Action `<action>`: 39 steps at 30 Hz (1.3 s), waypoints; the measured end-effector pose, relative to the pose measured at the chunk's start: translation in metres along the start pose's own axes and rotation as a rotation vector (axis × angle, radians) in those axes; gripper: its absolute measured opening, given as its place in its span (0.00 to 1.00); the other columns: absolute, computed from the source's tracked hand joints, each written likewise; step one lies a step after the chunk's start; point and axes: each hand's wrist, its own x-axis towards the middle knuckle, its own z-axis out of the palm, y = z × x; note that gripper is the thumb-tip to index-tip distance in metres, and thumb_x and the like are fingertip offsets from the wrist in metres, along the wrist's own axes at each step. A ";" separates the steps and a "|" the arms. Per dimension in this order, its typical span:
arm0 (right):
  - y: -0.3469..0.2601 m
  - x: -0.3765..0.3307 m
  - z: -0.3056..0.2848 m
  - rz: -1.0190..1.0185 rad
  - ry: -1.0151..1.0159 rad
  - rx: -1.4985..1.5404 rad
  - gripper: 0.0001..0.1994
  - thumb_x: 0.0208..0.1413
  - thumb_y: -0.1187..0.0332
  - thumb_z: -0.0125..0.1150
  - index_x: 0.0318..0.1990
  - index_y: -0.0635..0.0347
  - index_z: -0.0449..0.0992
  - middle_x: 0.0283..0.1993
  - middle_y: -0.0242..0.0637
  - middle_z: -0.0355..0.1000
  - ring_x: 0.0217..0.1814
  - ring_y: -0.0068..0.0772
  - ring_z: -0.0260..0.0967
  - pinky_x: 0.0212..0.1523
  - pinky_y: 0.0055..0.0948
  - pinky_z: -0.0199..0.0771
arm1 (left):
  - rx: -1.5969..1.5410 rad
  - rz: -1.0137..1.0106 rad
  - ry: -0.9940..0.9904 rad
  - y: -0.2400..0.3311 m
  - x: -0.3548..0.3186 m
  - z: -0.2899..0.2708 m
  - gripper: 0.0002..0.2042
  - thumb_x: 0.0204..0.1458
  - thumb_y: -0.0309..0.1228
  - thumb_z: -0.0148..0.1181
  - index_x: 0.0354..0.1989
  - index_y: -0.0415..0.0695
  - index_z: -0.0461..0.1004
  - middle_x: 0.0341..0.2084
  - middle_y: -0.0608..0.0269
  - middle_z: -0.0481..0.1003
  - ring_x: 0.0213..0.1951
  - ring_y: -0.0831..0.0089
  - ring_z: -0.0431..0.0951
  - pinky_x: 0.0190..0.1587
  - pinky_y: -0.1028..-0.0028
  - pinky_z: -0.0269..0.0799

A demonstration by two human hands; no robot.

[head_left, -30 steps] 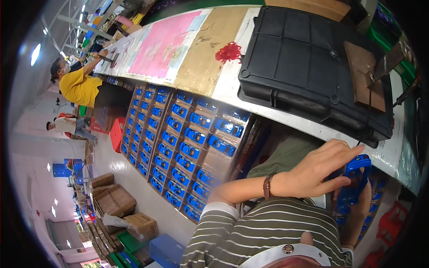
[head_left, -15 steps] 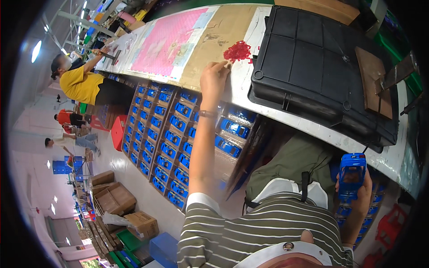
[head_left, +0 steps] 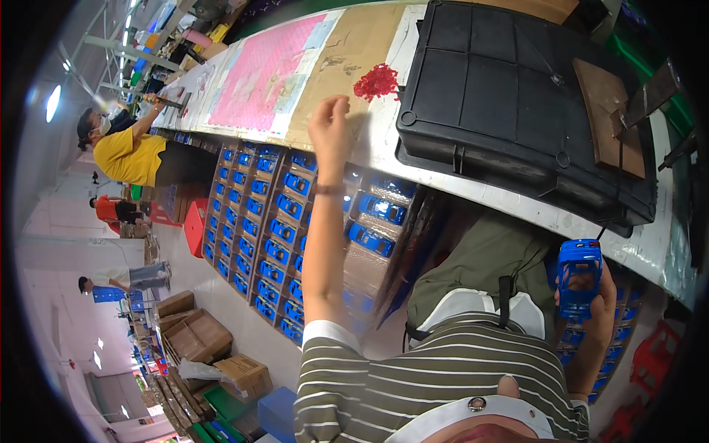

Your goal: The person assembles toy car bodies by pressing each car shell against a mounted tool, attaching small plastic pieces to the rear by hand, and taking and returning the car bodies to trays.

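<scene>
My left hand (head_left: 329,133) hovers over the near edge of the workbench, beside a small heap of tiny red pieces (head_left: 377,81). Its fingers are curled together; whatever they may pinch is too small to make out. Low on the right, my right hand (head_left: 607,295) grips a blue toy car body (head_left: 579,275), its window openings facing up. Below the bench, clear trays (head_left: 255,221) hold rows of similar blue car bodies.
A large black plastic crate (head_left: 502,96) stands upside down on the bench, with a brown board (head_left: 609,118) on top. Pink sheeting (head_left: 266,74) covers the far bench. A person in yellow (head_left: 129,159) holds a hammer (head_left: 177,105). Red stool (head_left: 195,227) and cardboard boxes (head_left: 196,332) stand on the floor.
My left hand has drawn back from the red heap, leftward, with its fingers curled in. The right hand keeps the car body in nearly the same place. The view has shifted slightly.
</scene>
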 end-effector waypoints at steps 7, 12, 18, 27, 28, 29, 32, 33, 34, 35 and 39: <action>0.005 0.004 -0.007 -0.102 -0.043 0.042 0.40 0.49 0.44 0.56 0.58 0.69 0.54 0.41 0.54 0.68 0.34 0.35 0.72 0.32 0.27 0.74 | -1.173 -0.566 -0.437 0.108 -0.067 -0.003 0.06 0.55 0.28 0.52 0.39 0.39 0.71 0.32 0.64 0.72 0.37 0.72 0.73 0.35 0.82 0.74; -0.010 0.009 0.009 -0.140 -0.043 0.033 0.41 0.47 0.43 0.58 0.57 0.72 0.55 0.42 0.51 0.68 0.35 0.34 0.72 0.33 0.27 0.75 | -1.128 -0.608 -0.563 0.146 -0.101 0.009 0.07 0.55 0.30 0.53 0.38 0.39 0.72 0.29 0.63 0.73 0.34 0.73 0.73 0.32 0.81 0.72; -0.019 0.012 0.017 -0.074 -0.118 0.039 0.38 0.43 0.47 0.61 0.54 0.70 0.63 0.42 0.40 0.69 0.41 0.24 0.68 0.39 0.20 0.70 | -1.027 -0.638 -0.651 0.161 -0.124 0.028 0.08 0.55 0.29 0.52 0.37 0.37 0.73 0.27 0.61 0.73 0.31 0.74 0.74 0.31 0.80 0.70; 0.001 0.022 -0.001 -0.432 -0.215 -0.262 0.36 0.40 0.53 0.67 0.54 0.67 0.64 0.53 0.47 0.65 0.53 0.39 0.66 0.51 0.31 0.65 | -0.729 -0.448 -0.843 0.196 -0.171 0.046 0.07 0.54 0.27 0.53 0.31 0.35 0.72 0.23 0.62 0.72 0.26 0.80 0.70 0.27 0.82 0.66; 0.001 0.024 -0.003 -0.430 -0.212 -0.268 0.36 0.40 0.53 0.67 0.54 0.67 0.64 0.53 0.47 0.65 0.53 0.39 0.66 0.51 0.31 0.65 | -0.726 -0.474 -0.862 0.198 -0.175 0.048 0.07 0.53 0.27 0.53 0.31 0.35 0.72 0.23 0.63 0.72 0.26 0.80 0.70 0.28 0.82 0.66; 0.002 0.025 -0.003 -0.501 -0.250 -0.332 0.35 0.38 0.55 0.67 0.53 0.66 0.65 0.52 0.47 0.66 0.53 0.41 0.66 0.51 0.32 0.64 | -0.724 -0.515 -0.878 0.199 -0.178 0.048 0.07 0.53 0.28 0.54 0.31 0.36 0.73 0.23 0.64 0.72 0.26 0.81 0.70 0.28 0.83 0.66; 0.002 0.026 0.000 -0.597 -0.277 -0.392 0.32 0.36 0.58 0.69 0.50 0.64 0.67 0.50 0.48 0.68 0.53 0.46 0.66 0.51 0.37 0.64 | -0.778 -0.550 -0.996 0.191 -0.184 0.048 0.08 0.54 0.30 0.55 0.36 0.37 0.74 0.26 0.68 0.73 0.27 0.86 0.69 0.30 0.85 0.66; 0.002 0.026 -0.002 -0.643 -0.286 -0.417 0.33 0.35 0.58 0.69 0.50 0.64 0.67 0.49 0.48 0.68 0.52 0.46 0.67 0.51 0.37 0.64 | -0.744 -0.531 -1.004 0.191 -0.186 0.048 0.08 0.54 0.30 0.55 0.36 0.37 0.74 0.27 0.68 0.73 0.27 0.87 0.69 0.30 0.86 0.65; 0.003 0.026 -0.003 -0.690 -0.294 -0.441 0.33 0.35 0.58 0.70 0.50 0.63 0.67 0.49 0.49 0.68 0.51 0.46 0.67 0.51 0.36 0.65 | -0.743 -0.533 -1.000 0.192 -0.188 0.048 0.08 0.54 0.30 0.55 0.36 0.37 0.74 0.27 0.68 0.73 0.27 0.87 0.69 0.30 0.86 0.65; 0.004 0.025 -0.004 -0.688 -0.295 -0.442 0.33 0.35 0.58 0.70 0.50 0.63 0.67 0.49 0.49 0.68 0.51 0.46 0.67 0.51 0.36 0.65 | -0.735 -0.533 -0.982 0.194 -0.189 0.047 0.07 0.53 0.29 0.55 0.34 0.37 0.74 0.26 0.67 0.73 0.27 0.85 0.69 0.29 0.85 0.65; 0.009 0.019 -0.008 -0.640 -0.243 -0.442 0.34 0.35 0.53 0.69 0.50 0.63 0.68 0.48 0.49 0.68 0.50 0.46 0.68 0.51 0.36 0.65 | -0.719 -0.484 -0.944 0.197 -0.195 0.043 0.05 0.51 0.25 0.57 0.32 0.36 0.75 0.26 0.64 0.73 0.26 0.83 0.70 0.28 0.84 0.65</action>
